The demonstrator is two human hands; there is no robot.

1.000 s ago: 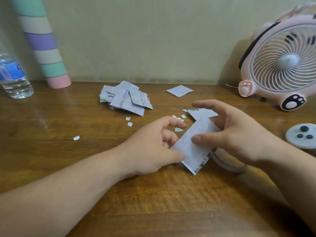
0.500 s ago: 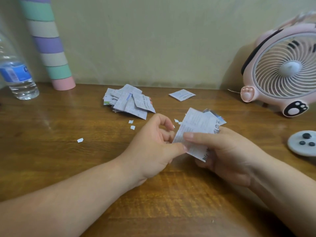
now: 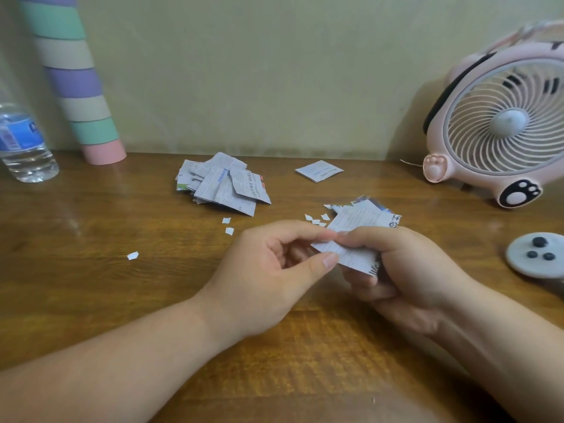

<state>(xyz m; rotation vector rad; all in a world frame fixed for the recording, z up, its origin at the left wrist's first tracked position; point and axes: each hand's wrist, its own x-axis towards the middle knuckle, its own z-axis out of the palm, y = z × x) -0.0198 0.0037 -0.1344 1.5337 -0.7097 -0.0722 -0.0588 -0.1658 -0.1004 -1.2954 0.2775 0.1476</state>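
Folded printed paper (image 3: 357,221) held just above wooden table (image 3: 91,285), between both hands, left hand (image 3: 268,279) pinching its left edge with thumb and forefinger, right hand (image 3: 406,270) curled round its right side, pile of folded papers (image 3: 225,184) well beyond, small scraps (image 3: 316,219) near the fingertips

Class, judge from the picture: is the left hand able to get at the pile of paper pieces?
Probably yes: only bare table and small scraps lie between the left hand and the pile of paper pieces. It pinches the printed slip that the right hand also grips, so it must release first.
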